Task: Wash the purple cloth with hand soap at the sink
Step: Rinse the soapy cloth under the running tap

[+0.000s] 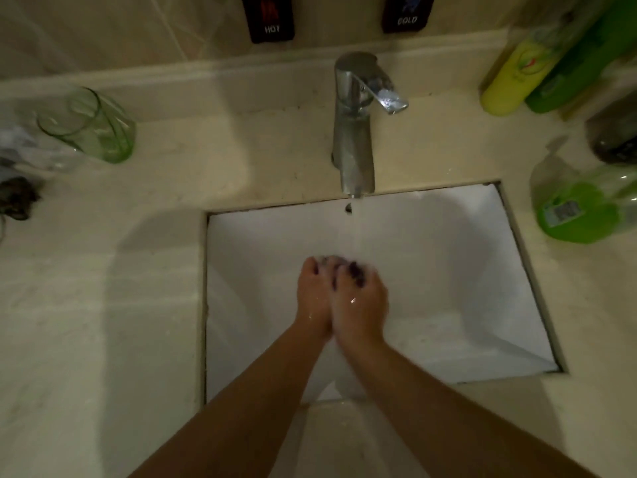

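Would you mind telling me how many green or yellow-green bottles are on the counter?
3, all right of the faucet: a yellow-green bottle and a green bottle at the back wall, and a clear bottle of green liquid beside the sink. The frame edge may hide others.

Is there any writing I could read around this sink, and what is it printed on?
"HOT": on the left dark wall tag, under a red mark.
"COLD": on the right dark wall tag, under a blue mark.
Labels on the yellow bottle and the green soap bottle: too blurred to read.

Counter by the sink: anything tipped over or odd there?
Yes. A green glass lies on its side left of the tap, and a green bottle lies tipped at the right.
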